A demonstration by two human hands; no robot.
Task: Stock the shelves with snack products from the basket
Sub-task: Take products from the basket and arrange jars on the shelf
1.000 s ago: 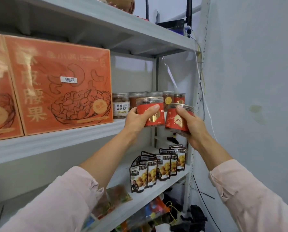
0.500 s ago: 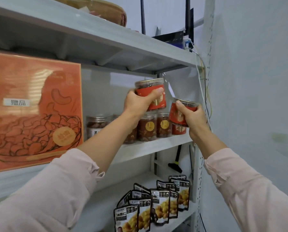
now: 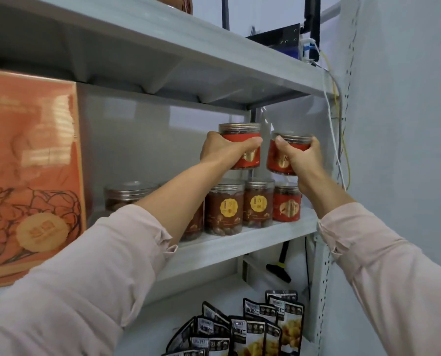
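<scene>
My left hand (image 3: 223,151) grips a clear jar with a red label (image 3: 245,140), held upright just above the row of snack jars (image 3: 224,209) on the middle shelf (image 3: 240,242). My right hand (image 3: 300,160) grips a second red-label jar (image 3: 282,154), tilted slightly, beside the first and above a standing red-label jar (image 3: 287,205). Whether either held jar rests on the jars below is hard to tell. No basket is in view.
A large orange cashew box (image 3: 29,176) stands at the left of the same shelf. Black snack pouches (image 3: 250,327) stand on the shelf below. The upper shelf (image 3: 163,47) is close above the held jars. Cables (image 3: 336,140) hang along the right upright next to the wall.
Both hands have lifted their jars from in front of the shelf row to above it. The right jar has come up level with the left one.
</scene>
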